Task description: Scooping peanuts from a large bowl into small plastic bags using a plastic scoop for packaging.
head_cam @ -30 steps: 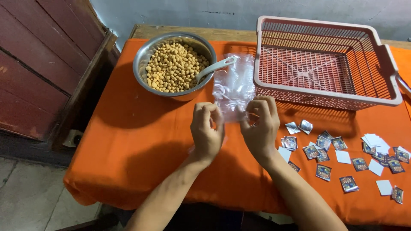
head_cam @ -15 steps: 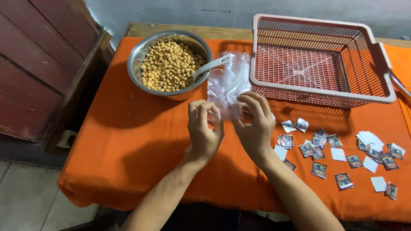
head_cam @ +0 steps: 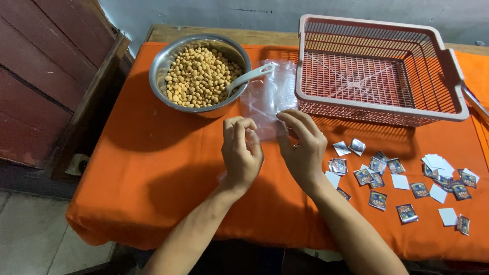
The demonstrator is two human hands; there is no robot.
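Here, the orange table (head_cam: pixel 153 168) is carrying a pink basket (head_cam: pixel 379 109), a steel bowl (head_cam: pixel 162 69) of peanuts with a spoon (head_cam: pixel 249 77), and scattered small cards (head_cam: pixel 402 183). My left hand (head_cam: pixel 240 153) and right hand (head_cam: pixel 303 145) are both pinching a clear plastic bag (head_cam: pixel 267 99), just before the bowl.

Your left hand (head_cam: pixel 241 153) is raised with the back toward you, fingers curled inward and pinched together at the tips. Your right hand (head_cam: pixel 303 147) sits just beside it, fingers bent and angled toward the left one, both forearms reaching forward.
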